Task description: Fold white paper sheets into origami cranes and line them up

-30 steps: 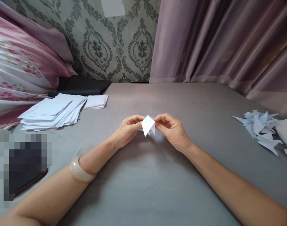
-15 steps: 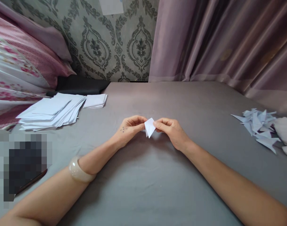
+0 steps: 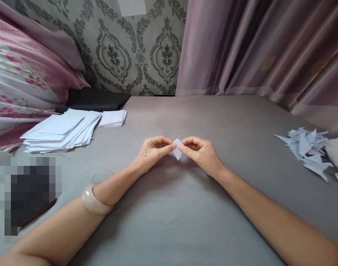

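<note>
A small white folded paper [image 3: 178, 153], shaped like a diamond with its point down, is held up above the grey sheet. My left hand [image 3: 155, 151] pinches its left side between thumb and fingers. On the opposite side, my right hand [image 3: 200, 152] grips the paper, the thumb lying over its front face. Both thumb tips are close together near the paper's middle. The fingers behind the paper are partly hidden.
Stacked white paper sheets [image 3: 58, 129] lie at the left, beside a smaller stack [image 3: 112, 118]. Several folded paper pieces [image 3: 309, 144] are heaped at the far right, near a pale cloth [image 3: 336, 153]. A black item [image 3: 95, 100] lies at the back left.
The paper now looks narrower, and its two lower points appear as one. My right thumb has moved left over its front, closer to my left thumb.
</note>
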Demonstrator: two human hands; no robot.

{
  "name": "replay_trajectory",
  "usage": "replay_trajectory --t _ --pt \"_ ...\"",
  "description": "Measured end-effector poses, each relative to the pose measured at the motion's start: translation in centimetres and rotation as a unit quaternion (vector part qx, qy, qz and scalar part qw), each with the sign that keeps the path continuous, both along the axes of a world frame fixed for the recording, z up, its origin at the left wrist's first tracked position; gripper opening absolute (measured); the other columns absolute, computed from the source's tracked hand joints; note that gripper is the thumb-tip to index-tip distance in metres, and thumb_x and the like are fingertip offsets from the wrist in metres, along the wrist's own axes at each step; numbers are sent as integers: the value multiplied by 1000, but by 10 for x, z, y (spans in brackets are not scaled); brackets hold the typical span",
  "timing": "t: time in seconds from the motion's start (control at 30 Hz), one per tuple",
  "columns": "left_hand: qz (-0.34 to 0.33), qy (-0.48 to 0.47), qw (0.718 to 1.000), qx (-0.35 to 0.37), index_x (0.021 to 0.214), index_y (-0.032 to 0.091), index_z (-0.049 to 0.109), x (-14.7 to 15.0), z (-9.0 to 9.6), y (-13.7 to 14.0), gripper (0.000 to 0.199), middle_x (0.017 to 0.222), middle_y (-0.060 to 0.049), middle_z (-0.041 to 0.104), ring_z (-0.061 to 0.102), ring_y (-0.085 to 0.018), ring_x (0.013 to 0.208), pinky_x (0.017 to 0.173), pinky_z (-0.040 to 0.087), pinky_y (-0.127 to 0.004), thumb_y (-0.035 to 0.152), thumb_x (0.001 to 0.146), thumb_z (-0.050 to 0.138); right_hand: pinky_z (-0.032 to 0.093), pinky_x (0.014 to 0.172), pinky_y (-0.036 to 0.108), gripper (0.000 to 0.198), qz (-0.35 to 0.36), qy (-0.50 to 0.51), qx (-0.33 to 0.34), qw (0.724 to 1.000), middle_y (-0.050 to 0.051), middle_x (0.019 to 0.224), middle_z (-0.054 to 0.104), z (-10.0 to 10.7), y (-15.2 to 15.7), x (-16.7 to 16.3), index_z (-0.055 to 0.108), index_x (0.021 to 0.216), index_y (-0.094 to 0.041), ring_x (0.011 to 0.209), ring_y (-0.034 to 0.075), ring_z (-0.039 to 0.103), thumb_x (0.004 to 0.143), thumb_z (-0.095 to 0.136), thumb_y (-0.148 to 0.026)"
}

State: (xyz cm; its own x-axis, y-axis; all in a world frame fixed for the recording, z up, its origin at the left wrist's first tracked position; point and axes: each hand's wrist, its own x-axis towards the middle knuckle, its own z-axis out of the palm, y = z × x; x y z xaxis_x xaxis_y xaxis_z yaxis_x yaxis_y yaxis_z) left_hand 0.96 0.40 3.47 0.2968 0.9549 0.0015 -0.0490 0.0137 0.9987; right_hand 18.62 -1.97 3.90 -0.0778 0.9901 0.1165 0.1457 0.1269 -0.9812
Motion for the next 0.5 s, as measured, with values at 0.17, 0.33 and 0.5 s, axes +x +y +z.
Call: replay_trajectory --t 0.17,0.33,0.5 --pt "-30 -41 996 67 89 16 65 0 -4 2 27 81 -2 68 61 -12 75 74 46 -26 28 70 78 52 72 31 28 -50 3 111 993 1 79 64 -7 1 -3 56 91 -21 73 14 62 70 72 -32" --pt "-89 14 992 86 102 16 64 -1 -4 -1 31 87 -4 68 62 -15 81 78 46 -28 30 76 74 52 77 33 30 -50 -41 141 988 0 78 63 -7 -4 -5 55 102 -22 73 14 62 76 67 -28" --pt "-84 -28 995 37 85 15 67 -1 -4 0 22 84 -3 69 63 -16 81 79 46 -30 31 73 76 51 79 34 36 -42 -52 155 986 1 83 65 -8 -5 -7 54 107 -23 77 15 62 75 70 -30"
